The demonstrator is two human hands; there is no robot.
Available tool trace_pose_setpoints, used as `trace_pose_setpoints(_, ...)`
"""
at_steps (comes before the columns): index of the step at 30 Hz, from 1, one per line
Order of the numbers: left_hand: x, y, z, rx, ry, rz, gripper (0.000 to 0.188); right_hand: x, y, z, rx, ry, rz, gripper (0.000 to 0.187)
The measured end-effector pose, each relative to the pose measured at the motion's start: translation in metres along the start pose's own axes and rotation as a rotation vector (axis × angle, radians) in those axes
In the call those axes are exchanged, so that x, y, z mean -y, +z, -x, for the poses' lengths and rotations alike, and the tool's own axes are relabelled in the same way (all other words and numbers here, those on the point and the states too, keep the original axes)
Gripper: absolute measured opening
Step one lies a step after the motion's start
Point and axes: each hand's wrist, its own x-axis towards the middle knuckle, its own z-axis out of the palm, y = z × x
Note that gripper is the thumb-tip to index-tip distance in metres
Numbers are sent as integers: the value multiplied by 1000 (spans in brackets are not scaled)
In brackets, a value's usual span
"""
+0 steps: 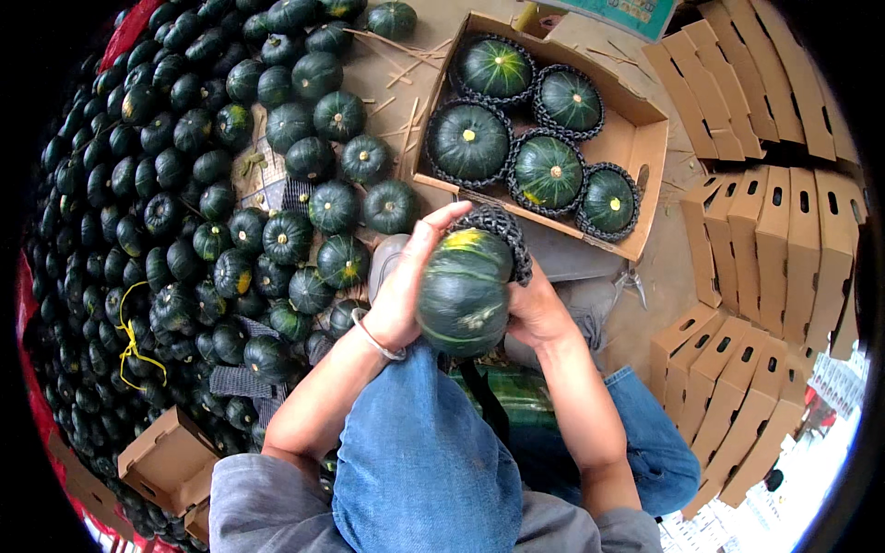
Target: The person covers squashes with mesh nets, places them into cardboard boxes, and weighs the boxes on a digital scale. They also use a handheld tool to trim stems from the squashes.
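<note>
Squash (466, 300) held nr knee (415, 396), below open carton (636, 143). L grip (403, 293) cupped round one side; R grip (536, 313) pressed opp., fingertips hidden. Net sleeve (507, 232) only partly on; smooth rind poss. slips, bruises.

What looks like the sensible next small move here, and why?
Probably draw the black mesh sleeve further over the held kabocha squash with the right hand: it covers only the far end, leaving most rind bare, while the five squashes in the open carton are netted round their sides.
</note>
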Motion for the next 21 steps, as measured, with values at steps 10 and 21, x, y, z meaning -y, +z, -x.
trace_pose_setpoints(10, -34, -16, 4, -128, 537, -892, 100, 20, 8, 4, -402, -472, 644, 82)
trace_pose_setpoints(21, -3, -17, -11, 31, -91, 389, 46, 15, -11, 2, -276, -178, 171, 62)
